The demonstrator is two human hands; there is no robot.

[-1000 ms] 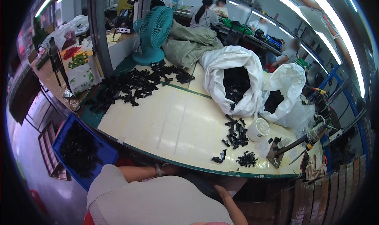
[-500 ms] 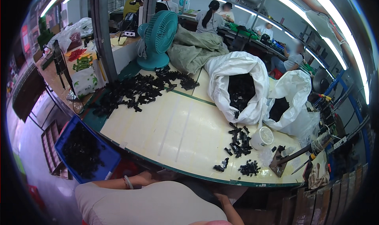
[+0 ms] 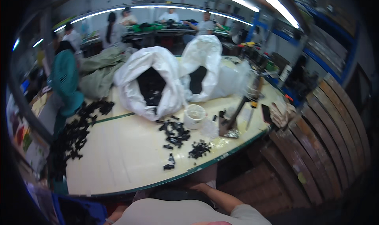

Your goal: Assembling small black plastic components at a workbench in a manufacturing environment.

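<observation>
Below the table's front edge, my right hand (image 3: 199,187) rests close to my lap, its fingers hidden. Low at the left, part of my left hand (image 3: 118,211) shows beside my shirt; its fingers cannot be made out. On the cream tabletop (image 3: 118,154), nearest to my right hand, lie a small heap of tiny black parts (image 3: 199,149) and a few larger black plastic pieces (image 3: 169,166). Behind these is a looser pile of black pieces (image 3: 174,133). Neither hand touches any of these.
Two white sacks (image 3: 128,89) (image 3: 215,63) of black parts stand at the back, near a white tub (image 3: 194,116). A metal stand (image 3: 229,127) with a slanted bar is at right. More black parts (image 3: 75,140), a teal fan (image 3: 65,81) and a blue bin (image 3: 75,209) are at left.
The view has swung to the right, so the table's contents appear further left. My left hand has dropped lower in the view. The black parts on the table look unmoved.
</observation>
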